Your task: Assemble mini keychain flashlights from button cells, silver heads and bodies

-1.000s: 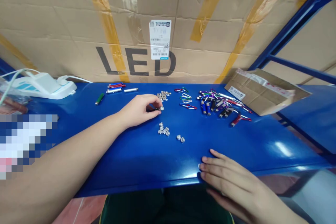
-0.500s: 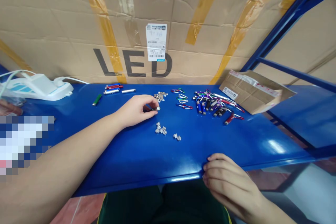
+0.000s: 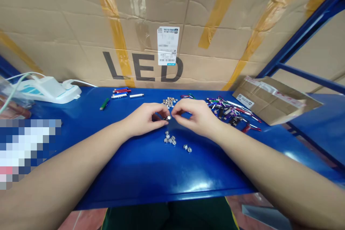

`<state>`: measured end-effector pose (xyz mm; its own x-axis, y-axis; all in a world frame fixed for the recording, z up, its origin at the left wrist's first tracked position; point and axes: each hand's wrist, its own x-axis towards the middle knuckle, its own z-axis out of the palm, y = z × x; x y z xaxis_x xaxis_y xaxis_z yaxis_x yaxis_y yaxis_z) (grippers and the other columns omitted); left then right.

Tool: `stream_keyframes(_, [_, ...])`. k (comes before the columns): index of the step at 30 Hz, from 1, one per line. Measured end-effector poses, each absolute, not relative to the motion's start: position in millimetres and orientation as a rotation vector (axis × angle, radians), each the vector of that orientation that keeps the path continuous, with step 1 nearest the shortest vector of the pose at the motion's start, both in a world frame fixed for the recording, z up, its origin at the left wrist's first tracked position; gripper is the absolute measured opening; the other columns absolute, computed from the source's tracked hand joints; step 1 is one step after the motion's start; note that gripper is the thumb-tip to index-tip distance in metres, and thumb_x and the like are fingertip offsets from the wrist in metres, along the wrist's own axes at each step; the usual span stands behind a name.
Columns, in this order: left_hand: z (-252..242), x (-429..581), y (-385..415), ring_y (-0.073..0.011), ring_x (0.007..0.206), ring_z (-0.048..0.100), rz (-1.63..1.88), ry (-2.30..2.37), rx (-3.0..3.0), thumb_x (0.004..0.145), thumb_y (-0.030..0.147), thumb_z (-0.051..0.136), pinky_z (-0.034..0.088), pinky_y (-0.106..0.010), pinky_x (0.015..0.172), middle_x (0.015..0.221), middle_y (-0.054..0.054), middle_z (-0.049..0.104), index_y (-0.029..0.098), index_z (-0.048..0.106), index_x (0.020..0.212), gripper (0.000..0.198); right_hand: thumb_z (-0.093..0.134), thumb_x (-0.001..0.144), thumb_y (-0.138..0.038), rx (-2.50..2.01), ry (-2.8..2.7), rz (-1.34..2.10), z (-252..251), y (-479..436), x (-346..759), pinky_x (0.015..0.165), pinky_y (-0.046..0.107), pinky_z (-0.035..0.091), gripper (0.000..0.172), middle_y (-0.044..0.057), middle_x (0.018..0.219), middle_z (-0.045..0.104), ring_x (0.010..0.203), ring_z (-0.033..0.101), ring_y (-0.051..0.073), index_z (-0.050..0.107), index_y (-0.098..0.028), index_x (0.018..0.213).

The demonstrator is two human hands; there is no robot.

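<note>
My left hand (image 3: 144,118) rests on the blue table (image 3: 140,172), fingers closed round a small dark mini flashlight (image 3: 164,118) with a silver tip. My right hand (image 3: 195,116) faces it, fingers pinched beside that tip; what they hold is too small to make out. Just in front of both hands lie several small silver button cells (image 3: 169,138), and two more button cells (image 3: 187,147) lie a little to the right. Behind the hands sits another pile of button cells (image 3: 169,101).
A heap of coloured keychain flashlights (image 3: 231,111) lies right of my right hand, near a small cardboard box (image 3: 275,99). Loose flashlight tubes (image 3: 122,93) and a green tube (image 3: 104,104) lie at the back left, by a white power strip (image 3: 45,88). A large "LED" carton (image 3: 167,21) stands behind.
My right hand left the table's front edge and moved up to meet my left hand at the flashlight. My left hand stayed in place.
</note>
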<state>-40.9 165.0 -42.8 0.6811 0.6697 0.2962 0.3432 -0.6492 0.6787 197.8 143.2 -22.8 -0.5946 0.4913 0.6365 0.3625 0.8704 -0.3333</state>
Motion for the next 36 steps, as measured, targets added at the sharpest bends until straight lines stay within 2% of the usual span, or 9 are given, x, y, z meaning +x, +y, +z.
stream_keyframes(7, [-44.5, -37.7, 168.1, -0.0149, 0.083, 0.073, 0.731, 0.774, 2.262, 0.09, 0.028, 0.071, 0.058, -0.024, 0.071, 0.097, -0.002, 0.075, 0.019, 0.069, 0.1, 0.014, 0.057, 0.1, -0.011, -0.475, -2.292, 0.071, -41.1, 143.0, 197.6, 0.08, 0.032, 0.058, 0.013, 0.007, 0.092, 0.074, 0.087, 0.071, 0.018, 0.066, -0.019, 0.094])
stream_keyframes(13, [-43.2, -36.7, 166.4, -0.0162, 0.086, 0.074, 0.706, 0.775, 2.242, 0.09, 0.026, 0.07, 0.059, -0.026, 0.074, 0.099, -0.002, 0.076, 0.019, 0.07, 0.101, 0.013, 0.054, 0.101, -0.011, -0.419, -2.375, -0.072, -40.5, 147.6, 199.8, 0.08, 0.034, 0.059, 0.017, 0.008, 0.092, 0.075, 0.088, 0.072, 0.019, 0.067, -0.019, 0.095])
stream_keyframes(18, [-45.0, -37.5, 167.5, -0.0172, 0.087, 0.074, 0.722, 0.793, 2.225, 0.089, 0.03, 0.072, 0.061, -0.028, 0.076, 0.1, -0.003, 0.076, 0.019, 0.07, 0.101, 0.017, 0.055, 0.1, -0.011, -0.392, -2.395, -0.065, -39.8, 146.4, 204.2, 0.085, 0.036, 0.06, 0.015, 0.01, 0.097, 0.075, 0.095, 0.072, 0.021, 0.068, -0.017, 0.1])
stream_keyframes(25, [-44.2, -36.5, 167.5, -0.0171, 0.085, 0.074, 0.723, 0.791, 2.235, 0.09, 0.032, 0.072, 0.061, -0.029, 0.077, 0.099, -0.003, 0.076, 0.019, 0.069, 0.101, 0.017, 0.054, 0.101, -0.015, -0.479, -2.381, -0.046, -40.5, 144.3, 204.7, 0.083, 0.036, 0.058, 0.014, 0.011, 0.098, 0.074, 0.09, 0.069, 0.021, 0.068, -0.017, 0.103])
stream_keyframes(31, [-44.4, -36.5, 167.4, -0.0172, 0.085, 0.073, 0.723, 0.804, 2.246, 0.089, 0.033, 0.073, 0.061, -0.029, 0.078, 0.098, -0.004, 0.075, 0.019, 0.069, 0.1, 0.018, 0.055, 0.098, -0.018, -0.566, -2.394, 0.04, -39.3, 144.4, 203.4, 0.088, 0.037, 0.054, 0.014, 0.01, 0.103, 0.072, 0.095, 0.066, 0.022, 0.067, -0.019, 0.105])
stream_keyframes(36, [-47.2, -38.0, 168.6, -0.0177, 0.087, 0.072, 0.73, 0.812, 2.229, 0.089, 0.034, 0.073, 0.061, -0.027, 0.073, 0.101, -0.005, 0.074, 0.02, 0.07, 0.1, 0.018, 0.058, 0.095, -0.022, -1.0, -2.288, -0.136, -39.6, 155.0, 209.9, 0.093, 0.044, 0.046, 0.015, 0.012, 0.109, 0.072, 0.102, 0.06, 0.028, 0.069, -0.018, 0.105])
